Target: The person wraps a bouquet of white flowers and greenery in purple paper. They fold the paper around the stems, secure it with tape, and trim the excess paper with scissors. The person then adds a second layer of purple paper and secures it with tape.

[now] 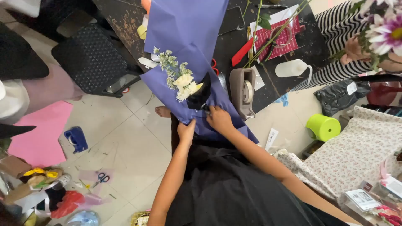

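Note:
A large sheet of purple wrapping paper (184, 29) hangs off the dark table edge toward me. On it lies a small bunch of white flowers (184, 83) with pale green sprigs and a black wrap. My left hand (186, 130) pinches the paper's lower left edge. My right hand (218, 119) presses and grips the paper just below the flower stems, close beside the left hand.
A grey tape dispenser (243, 93) stands right of the paper on the dark table (289, 62). Red scissors (214, 66), a white squeeze bottle (293, 68) and green stems lie beyond. Another person in a striped top (335, 29) holds flowers. A lime bucket (323, 127) and blue scissors (100, 179) are on the floor.

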